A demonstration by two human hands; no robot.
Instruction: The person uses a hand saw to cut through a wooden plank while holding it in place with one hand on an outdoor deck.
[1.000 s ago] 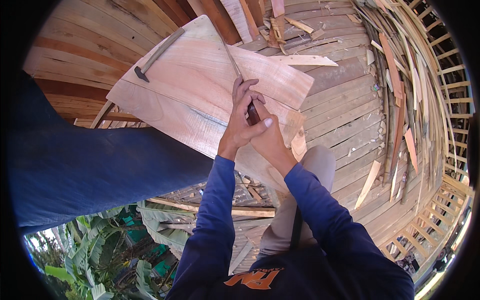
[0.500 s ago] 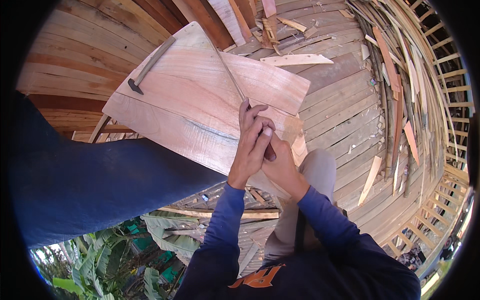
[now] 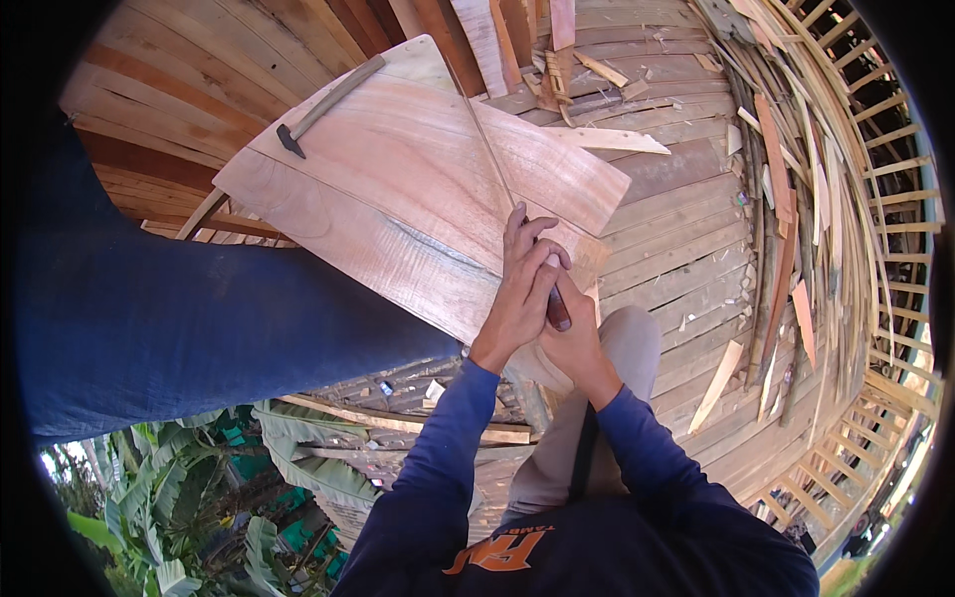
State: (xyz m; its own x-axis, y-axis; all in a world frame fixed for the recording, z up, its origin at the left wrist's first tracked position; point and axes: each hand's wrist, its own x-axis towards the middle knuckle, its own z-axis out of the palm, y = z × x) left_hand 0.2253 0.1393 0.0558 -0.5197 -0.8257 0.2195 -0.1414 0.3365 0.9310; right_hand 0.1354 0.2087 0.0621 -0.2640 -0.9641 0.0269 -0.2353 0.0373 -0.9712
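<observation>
A machete with a brown wooden handle slants away from me over the pale pink wooden boards, its long thin blade seen nearly edge-on. Both hands are wrapped together about the handle. My right hand is closed on it from the right, partly covered by the other hand. My left hand overlaps it, with some fingers reaching forward near the blade's base. On the far left part of the boards lies a hammer, its dark head toward the left. Whether the blade touches the wood I cannot tell.
Dark blue fabric fills the left side, beside the boards. Offcuts and chips lie on the slatted wooden floor. Long sticks and strips are heaped at right by a slatted railing. Below left are green leaves.
The whole view has shifted, so the boards and hammer appear further right. Both hands appear a little right and lower, still around the handle, and more of its end shows.
</observation>
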